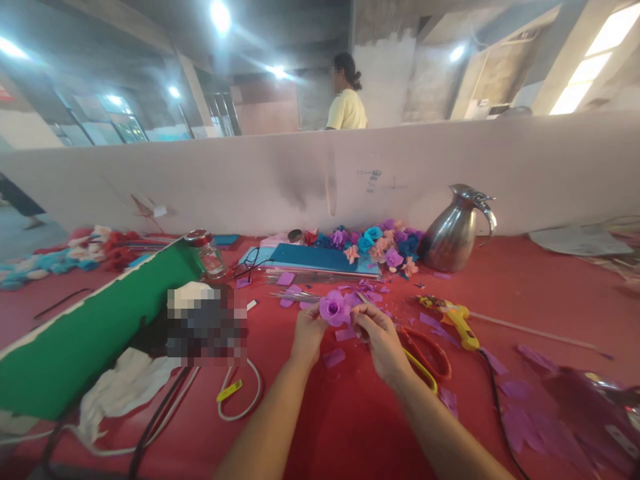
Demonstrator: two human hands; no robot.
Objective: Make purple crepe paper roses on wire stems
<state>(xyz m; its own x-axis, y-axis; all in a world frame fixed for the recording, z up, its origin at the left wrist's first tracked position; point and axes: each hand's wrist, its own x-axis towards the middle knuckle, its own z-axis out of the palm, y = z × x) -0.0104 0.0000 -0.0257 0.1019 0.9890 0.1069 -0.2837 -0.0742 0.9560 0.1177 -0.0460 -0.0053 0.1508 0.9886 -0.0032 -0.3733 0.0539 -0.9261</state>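
Flower — purple, broad-petalled, dark at the heart — faces me; my left hand grips it, my right hand pinches its edge.

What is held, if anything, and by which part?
A purple flower: the left hand holds it at its lower left edge; the right hand seems to pinch its right petals. Whether a stem is also gripped is hidden.

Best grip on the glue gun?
Probably the yellow handle, from the near side, with the right hand once it lets go of the purple flower. The glue gun lies with its handle angled toward the person and its front end pointing left, so avoid that end. Mind the cord leaving the handle's base.
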